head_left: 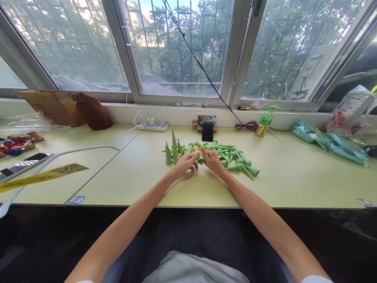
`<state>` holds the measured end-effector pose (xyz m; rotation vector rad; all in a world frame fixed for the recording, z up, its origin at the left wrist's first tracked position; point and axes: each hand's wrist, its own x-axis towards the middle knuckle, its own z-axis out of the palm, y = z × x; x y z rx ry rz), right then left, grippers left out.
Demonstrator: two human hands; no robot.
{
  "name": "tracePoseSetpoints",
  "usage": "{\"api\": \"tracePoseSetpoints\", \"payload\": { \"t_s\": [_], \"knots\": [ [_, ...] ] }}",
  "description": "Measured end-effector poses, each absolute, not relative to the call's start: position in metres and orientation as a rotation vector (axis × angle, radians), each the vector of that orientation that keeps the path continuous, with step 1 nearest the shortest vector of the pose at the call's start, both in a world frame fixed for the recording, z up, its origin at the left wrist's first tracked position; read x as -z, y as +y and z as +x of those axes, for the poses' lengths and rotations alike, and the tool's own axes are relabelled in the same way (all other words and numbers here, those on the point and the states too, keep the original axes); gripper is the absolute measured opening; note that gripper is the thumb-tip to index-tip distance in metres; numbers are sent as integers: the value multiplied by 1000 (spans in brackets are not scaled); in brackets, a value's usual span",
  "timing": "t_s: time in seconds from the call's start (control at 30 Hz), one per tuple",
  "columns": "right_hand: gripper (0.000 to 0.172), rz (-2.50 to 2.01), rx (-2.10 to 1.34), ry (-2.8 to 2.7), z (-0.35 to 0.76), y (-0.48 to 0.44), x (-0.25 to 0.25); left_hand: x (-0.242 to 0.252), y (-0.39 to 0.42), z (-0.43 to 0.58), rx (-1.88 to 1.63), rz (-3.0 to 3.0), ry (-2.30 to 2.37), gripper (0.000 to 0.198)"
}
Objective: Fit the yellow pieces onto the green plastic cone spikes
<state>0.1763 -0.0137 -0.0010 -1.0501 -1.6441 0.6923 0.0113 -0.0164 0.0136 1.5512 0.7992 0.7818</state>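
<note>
Over the middle of the table, both hands meet at one green plastic spike, its round, wide end showing between them. My left hand pinches it from the left, with the lower fingers curled beneath. My right hand is closed round it from the right, thumb up; much of the spike is hidden by the fingers. Several green cone spikes stand upright left of my hands, with small yellow parts among and behind them. To the right lies a loose pile of green spikes.
Behind the hands, a dark phone leans on a small box. A power strip, a green bottle and a cable bundle sit along the back. A white curved arm crosses the left side; plastic bags lie at right.
</note>
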Motion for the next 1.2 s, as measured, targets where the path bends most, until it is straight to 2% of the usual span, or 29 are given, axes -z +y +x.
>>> {"api": "tracePoseSetpoints", "payload": {
  "t_s": [0.17,0.37,0.53,1.03,1.2],
  "knots": [
    [71,-1052,-664,-1661,176,-15,0,-17,-19,10,-757,1603,777,59],
    [69,-1078,-375,-1708,182,-12,0,-21,-20,11,-844,1653,867,55],
    [64,-1089,-301,-1735,183,-11,3,-19,-20,11,-875,1655,834,51],
    [58,-1167,-396,-1662,176,-11,4,-7,-17,11,-1024,1859,812,37],
    [61,-1202,-585,-1579,176,-14,2,3,-13,14,-1256,2170,862,22]
  ]
}}
